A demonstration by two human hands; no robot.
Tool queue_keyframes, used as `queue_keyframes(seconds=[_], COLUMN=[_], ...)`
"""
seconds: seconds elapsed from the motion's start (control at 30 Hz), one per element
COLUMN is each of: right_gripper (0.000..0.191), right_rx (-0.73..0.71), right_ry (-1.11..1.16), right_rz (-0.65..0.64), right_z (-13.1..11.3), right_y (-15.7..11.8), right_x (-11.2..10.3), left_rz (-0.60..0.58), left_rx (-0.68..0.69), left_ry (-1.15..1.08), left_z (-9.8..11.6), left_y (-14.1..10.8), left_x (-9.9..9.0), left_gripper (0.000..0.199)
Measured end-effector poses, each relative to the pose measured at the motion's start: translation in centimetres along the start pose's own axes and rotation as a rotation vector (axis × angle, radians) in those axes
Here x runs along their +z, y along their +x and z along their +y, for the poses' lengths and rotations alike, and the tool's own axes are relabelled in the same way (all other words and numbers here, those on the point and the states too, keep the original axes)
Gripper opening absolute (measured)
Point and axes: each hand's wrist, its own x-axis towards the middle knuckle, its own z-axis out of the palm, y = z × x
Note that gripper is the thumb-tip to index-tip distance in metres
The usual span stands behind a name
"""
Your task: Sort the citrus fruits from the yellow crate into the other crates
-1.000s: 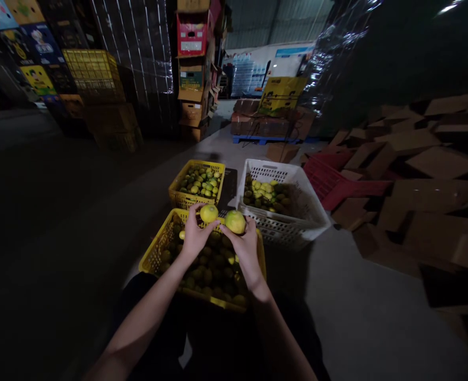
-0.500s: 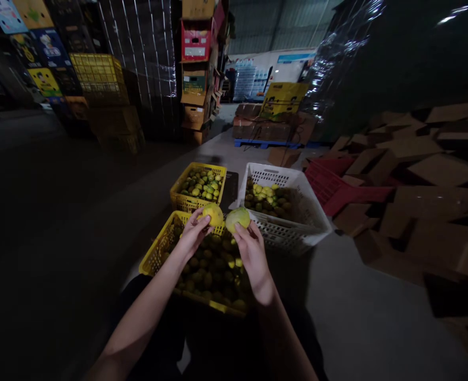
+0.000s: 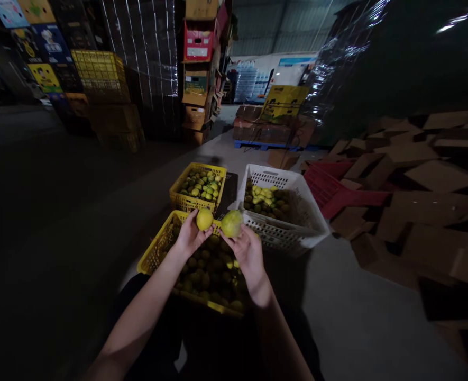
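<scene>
Citrus fruit (image 3: pixel 204 219), evenly yellow, is being gripped by the curled fingers of the left hand (image 3: pixel 189 236), while a larger, green-tinged fruit (image 3: pixel 231 224) is being held in the half-closed right hand (image 3: pixel 250 251). The two are being held just apart, above the front yellow plastic crate (image 3: pixel 154 251), where heaped fruit (image 3: pixel 205 278) is being partly shadowed. Beyond, similar fruit (image 3: pixel 204 185) is being contained by a rear yellow crate (image 3: pixel 192 202) and, on the right, more fruit (image 3: pixel 263 196) by a white plastic crate (image 3: pixel 275 231). Farther right, a red plastic crate (image 3: pixel 323 190) is being bordered by jumbled cardboard boxes (image 3: pixel 432 211). Farther back, a yellow carton (image 3: pixel 286 102) and brown cartons (image 3: pixel 261 129) are being carried by a blue pallet (image 3: pixel 262 144).
</scene>
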Motion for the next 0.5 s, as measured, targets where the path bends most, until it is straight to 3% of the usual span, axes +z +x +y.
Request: queue_keyframes(seconds=[0.17, 0.3, 0.5], right_gripper=[0.018, 0.027, 0.025], right_rx=[0.034, 0.145, 0.112], right_ry=[-0.023, 0.006, 0.063], right_rz=[-0.074, 0.001, 0.079], right_z=[0.2, 0.5, 0.9], right_y=[-0.6, -0.3, 1.1], right_x=[0.4, -0.1, -0.5], left_rz=[0.003, 0.013, 0.146], left_rx=[0.018, -0.01, -0.007], left_ry=[0.002, 0.037, 0.13], left_z=[0.0, 0.0, -0.2], left_y=[0.0, -0.1, -0.2], left_x=[0.0, 0.1, 0.4], left_gripper=[0.03, 0.045, 0.029])
